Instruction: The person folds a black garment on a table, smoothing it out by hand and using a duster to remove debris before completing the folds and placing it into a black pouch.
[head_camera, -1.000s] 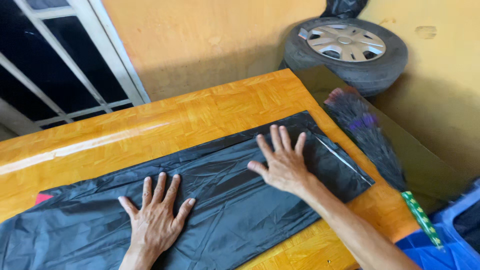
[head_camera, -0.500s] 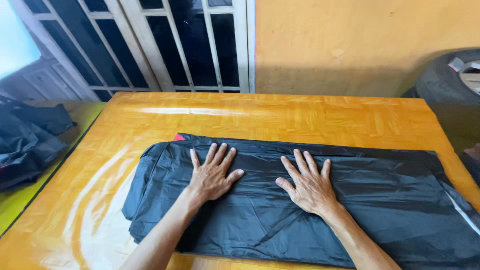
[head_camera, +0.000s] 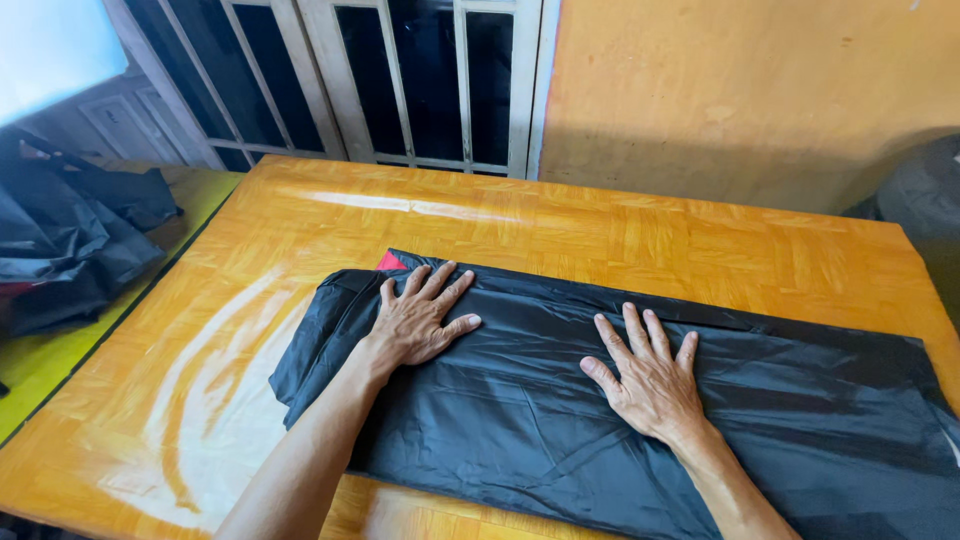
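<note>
Far left of both hands, a heap of crumpled black plastic sheeting (head_camera: 70, 240) lies on a yellow-green surface (head_camera: 40, 370), well apart from the work.

The left hand (head_camera: 420, 320) lies palm down, fingers spread and released, flat on the long black glossy plastic garment bag (head_camera: 560, 420). It grasps nothing; it presses on the bag near its left end, where the material bunches into folds just left of the wrist. A small red corner (head_camera: 390, 262) shows at the bag's far edge, just beyond the left fingertips.

The right hand (head_camera: 650, 385) likewise lies flat, fingers spread and open, pressing on the bag near its middle, to the right of the left hand and slightly nearer the person. Neither hand touches the other.

The bag lies spread across the glossy orange wooden parquet table (head_camera: 600, 230), running from under the left hand past the right hand and out of view at right.

Beyond both hands stand a barred window (head_camera: 400, 70) and an orange plastered wall (head_camera: 750, 90).
</note>
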